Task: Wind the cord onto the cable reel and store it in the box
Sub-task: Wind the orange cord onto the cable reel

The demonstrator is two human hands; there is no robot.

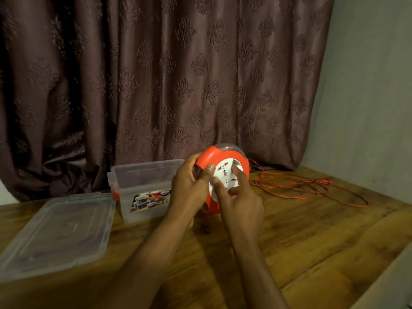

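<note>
An orange cable reel (223, 156) with a white socket face stands upright above the wooden table (312, 237). My left hand (189, 186) grips its left rim, thumb on the white face. My right hand (240, 201) pinches the white centre disc with thumb and fingers. The orange cord (312, 186) lies in loose loops on the table to the right, its plug (323, 180) near the wall. A clear plastic box (142, 188) with a printed label stands open left of the reel.
The box's clear lid (60, 230) lies flat at the left of the table. A dark patterned curtain (167, 74) hangs behind, and a pale wall (367, 97) bounds the right side. A light surface edge shows at the lower right corner.
</note>
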